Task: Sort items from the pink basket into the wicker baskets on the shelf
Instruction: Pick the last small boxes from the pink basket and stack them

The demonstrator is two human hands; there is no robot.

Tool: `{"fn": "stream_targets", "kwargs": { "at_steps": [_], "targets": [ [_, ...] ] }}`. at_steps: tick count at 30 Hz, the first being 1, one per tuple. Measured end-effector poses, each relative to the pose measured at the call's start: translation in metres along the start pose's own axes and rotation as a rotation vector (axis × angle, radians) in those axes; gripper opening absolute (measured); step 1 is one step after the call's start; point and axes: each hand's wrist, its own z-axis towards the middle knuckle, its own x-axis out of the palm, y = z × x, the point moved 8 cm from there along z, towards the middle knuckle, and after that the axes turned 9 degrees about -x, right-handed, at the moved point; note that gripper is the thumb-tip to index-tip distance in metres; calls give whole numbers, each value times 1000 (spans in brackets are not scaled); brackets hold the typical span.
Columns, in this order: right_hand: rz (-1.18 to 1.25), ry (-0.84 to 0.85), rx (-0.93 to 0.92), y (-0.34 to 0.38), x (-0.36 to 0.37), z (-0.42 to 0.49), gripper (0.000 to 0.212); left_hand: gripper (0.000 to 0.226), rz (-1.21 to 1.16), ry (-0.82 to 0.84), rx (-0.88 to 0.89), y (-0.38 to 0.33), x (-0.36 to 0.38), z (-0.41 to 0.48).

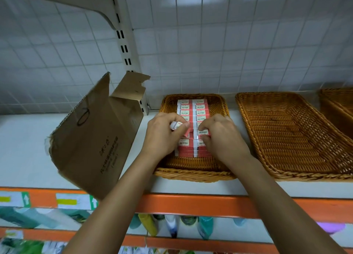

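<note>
Three shallow, rectangular, honey-brown wicker baskets sit side by side on one white shelf (23, 139) with an orange front edge, against a wall of small white tiles (229, 43). The widest wicker basket (296, 139) lies in the middle of the three with nothing showing on its woven floor. Only a corner of the far-right wicker basket (338, 105) is in view, so its contents cannot be told. The left wicker basket (191, 174) holds small red-and-white cardboard boxes (200, 107) marked "2B", packed in two columns running from back to front. Four rows show in each column beyond the hands; the hands cover the middle rows, so the full count cannot be told.

One torn brown cardboard carton (91, 139) stands tilted to the left of that basket, near it, its two ragged flaps open upward and its lower corner hanging over the shelf edge. One slotted white metal upright (126, 49) rises behind the carton.

Two bare hands reach over the left basket. The left hand (162, 137) curls its fingers and thumb round one loose small box (176, 125), held above the left column. The right hand (221, 137) pinches one box (204, 132) lying in the right column.

Several blurred coloured bottles (205, 227) stand on the shelf below.
</note>
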Motion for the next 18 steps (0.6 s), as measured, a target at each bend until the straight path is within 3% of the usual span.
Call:
{"fn": "stream_targets", "kwargs": {
  "at_steps": [4, 18],
  "targets": [
    [24, -3, 15, -1, 0, -1, 34, 38, 95, 87, 7, 2, 9, 0],
    [50, -9, 80, -6, -4, -5, 43, 45, 345, -26, 62, -2, 12, -7]
  ]
}}
